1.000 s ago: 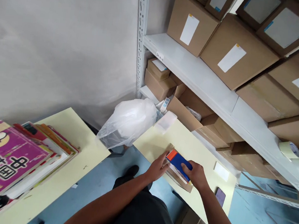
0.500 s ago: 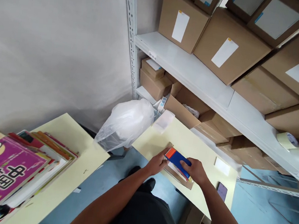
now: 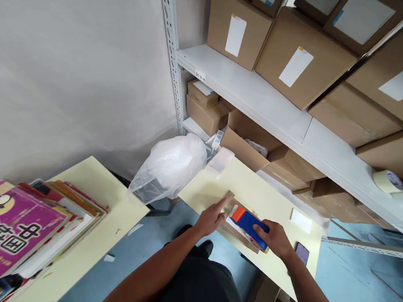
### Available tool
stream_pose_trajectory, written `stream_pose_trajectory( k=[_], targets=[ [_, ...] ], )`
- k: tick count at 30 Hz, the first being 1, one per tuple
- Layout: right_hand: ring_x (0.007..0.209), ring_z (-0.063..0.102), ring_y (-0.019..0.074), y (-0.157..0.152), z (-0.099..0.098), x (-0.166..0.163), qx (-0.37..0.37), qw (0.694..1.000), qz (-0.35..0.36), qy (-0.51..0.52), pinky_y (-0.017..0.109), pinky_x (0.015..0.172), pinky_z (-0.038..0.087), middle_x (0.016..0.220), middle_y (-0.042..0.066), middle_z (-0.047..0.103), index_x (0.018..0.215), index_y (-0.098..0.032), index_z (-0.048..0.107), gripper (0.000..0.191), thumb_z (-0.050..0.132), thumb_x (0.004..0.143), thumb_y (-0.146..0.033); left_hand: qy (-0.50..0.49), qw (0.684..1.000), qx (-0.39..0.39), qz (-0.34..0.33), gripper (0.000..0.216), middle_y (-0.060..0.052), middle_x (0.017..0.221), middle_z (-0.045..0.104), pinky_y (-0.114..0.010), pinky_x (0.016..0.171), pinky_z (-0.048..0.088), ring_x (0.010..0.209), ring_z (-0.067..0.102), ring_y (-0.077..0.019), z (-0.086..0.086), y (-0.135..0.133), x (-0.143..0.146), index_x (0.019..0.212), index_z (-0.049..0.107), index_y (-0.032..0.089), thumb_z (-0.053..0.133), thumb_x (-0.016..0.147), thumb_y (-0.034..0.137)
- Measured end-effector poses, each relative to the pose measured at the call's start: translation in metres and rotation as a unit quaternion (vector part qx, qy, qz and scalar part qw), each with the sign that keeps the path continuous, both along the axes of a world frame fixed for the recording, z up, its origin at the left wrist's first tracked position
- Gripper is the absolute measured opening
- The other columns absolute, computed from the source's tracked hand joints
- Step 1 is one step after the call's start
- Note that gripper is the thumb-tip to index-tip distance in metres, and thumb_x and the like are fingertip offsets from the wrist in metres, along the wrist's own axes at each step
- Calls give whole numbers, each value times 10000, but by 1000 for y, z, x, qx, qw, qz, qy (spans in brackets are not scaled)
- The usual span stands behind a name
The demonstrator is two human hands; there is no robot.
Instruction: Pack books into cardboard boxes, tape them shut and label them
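My right hand point(image 3: 274, 238) grips the right end of a flat blue item with an orange end point(image 3: 247, 223), thumb on top. Whether it is a book or a thin box I cannot tell. Under it, pale printed matter shows along the near edge. Below both lies a brown cardboard box point(image 3: 239, 235), long and narrow, on the cream table point(image 3: 197, 189). At the box's left end, my left hand point(image 3: 210, 219) holds the cardboard, thumb and fingers around its edge. The blue item is a little apart from the left fingers and partly covers the box.
A phone point(image 3: 302, 253) and a white card point(image 3: 301, 220) lie toward the table's right end. A clear plastic bag point(image 3: 171, 162) hangs between the tables. Books point(image 3: 9, 231) are piled at left. Shelving point(image 3: 264, 100) with cartons stands behind.
My right hand has drawn the blue item rightward, away from my left hand, and more of the box's left end shows. The left hand stays at that end.
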State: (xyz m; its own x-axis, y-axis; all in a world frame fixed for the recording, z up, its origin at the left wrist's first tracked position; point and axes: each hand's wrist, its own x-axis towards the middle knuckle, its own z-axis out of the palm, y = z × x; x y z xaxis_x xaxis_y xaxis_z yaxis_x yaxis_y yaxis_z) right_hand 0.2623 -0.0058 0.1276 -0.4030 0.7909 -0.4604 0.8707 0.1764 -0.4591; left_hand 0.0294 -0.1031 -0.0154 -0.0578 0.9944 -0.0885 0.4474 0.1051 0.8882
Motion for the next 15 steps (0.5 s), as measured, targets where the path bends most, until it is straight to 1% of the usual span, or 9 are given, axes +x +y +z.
stream_pose_trajectory(
  k=[2, 4, 6, 8, 9, 10, 12, 15],
  targets=[
    [643, 619, 189, -4, -5, 0, 13, 1000, -7, 5, 282, 608, 422, 657, 21, 665, 693, -212, 632, 412, 530, 843, -582, 2, 1000, -4, -11, 654, -32, 1613, 411, -383, 1160, 408, 1438, 454, -230, -2, -1, -4, 1618, 222, 298, 418, 994, 319],
    [648, 623, 189, -7, -10, -3, 27, 1000, -10, 7, 280, 613, 419, 662, 25, 670, 684, -215, 629, 412, 530, 851, -578, 24, 999, 5, -41, 729, -78, 1650, 333, -394, 1185, 376, 1484, 386, -243, -2, 2, -11, 1630, 168, 246, 476, 981, 372],
    [653, 624, 186, -8, -14, -7, 37, 999, -9, 6, 276, 614, 409, 664, 28, 674, 674, -219, 626, 410, 534, 862, -571, 72, 992, 27, -95, 942, -132, 1683, 224, -430, 1225, 307, 1536, 272, -289, 1, 9, -20, 1634, 125, 193, 633, 895, 481],
    [659, 628, 183, -6, -16, -10, 41, 999, -10, 7, 270, 614, 401, 670, 32, 680, 668, -220, 626, 407, 542, 871, -563, 129, 976, 59, -163, 1168, -164, 1696, 142, -469, 1257, 214, 1561, 164, -340, 6, 22, -25, 1629, 137, 172, 773, 743, 591],
    [665, 633, 183, -5, -16, -11, 41, 999, -9, 9, 268, 616, 400, 677, 35, 686, 671, -219, 631, 404, 548, 874, -559, 153, 966, 75, -197, 1234, -172, 1697, 125, -485, 1265, 168, 1564, 130, -357, 9, 29, -26, 1623, 158, 169, 804, 680, 635],
    [676, 640, 185, -4, -16, -12, 40, 999, -6, 12, 268, 622, 402, 692, 39, 695, 681, -217, 642, 398, 555, 876, -553, 171, 955, 88, -226, 1268, -181, 1695, 126, -495, 1268, 128, 1565, 112, -367, 12, 37, -26, 1616, 180, 163, 812, 641, 670],
    [699, 652, 190, -1, -14, -13, 35, 999, 4, 16, 270, 636, 407, 726, 48, 714, 713, -211, 669, 380, 569, 879, -539, 194, 938, 98, -268, 1285, -207, 1679, 182, -504, 1267, 77, 1562, 123, -376, 16, 50, -23, 1602, 213, 140, 798, 612, 713],
    [694, 650, 191, 2, -9, -12, -8, 999, 17, 27, 269, 612, 400, 734, 45, 721, 734, -208, 690, 377, 599, 864, -551, 212, 930, 93, -287, 1259, -207, 1645, 291, -487, 1266, 54, 1550, 185, -366, 20, 61, -19, 1587, 252, 141, 779, 607, 730]
  ],
)
